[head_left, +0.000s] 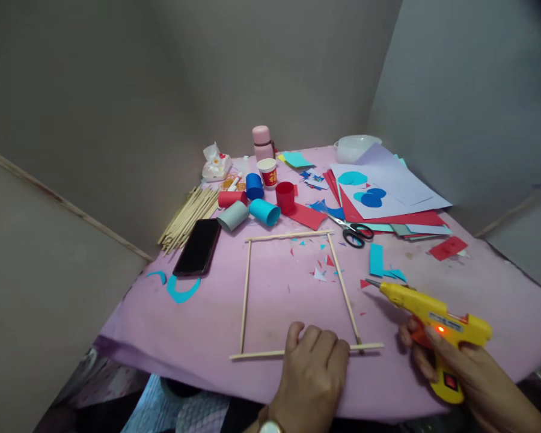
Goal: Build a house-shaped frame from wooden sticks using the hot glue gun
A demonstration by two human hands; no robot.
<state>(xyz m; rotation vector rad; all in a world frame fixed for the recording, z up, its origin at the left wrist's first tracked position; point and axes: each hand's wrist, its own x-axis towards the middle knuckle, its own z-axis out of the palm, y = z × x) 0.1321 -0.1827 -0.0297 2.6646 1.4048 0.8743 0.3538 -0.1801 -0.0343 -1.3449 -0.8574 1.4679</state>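
A square frame of thin wooden sticks [249, 282] lies flat on the pink table cover [198, 325]. My left hand [313, 367] rests palm down on the frame's near stick, pressing it to the table. My right hand [466, 367] grips a yellow hot glue gun [433, 316] with its red light on. The gun's nozzle points left, a little right of the frame's right-hand stick and apart from it.
A black phone [198, 246] and a bundle of sticks [187, 218] lie at the left. Paper rolls and cups [264, 198] stand behind the frame, with scissors [354, 231], coloured paper sheets [388, 192], a pink bottle [262, 142] and a white bowl [354, 147]. Paper scraps are scattered about.
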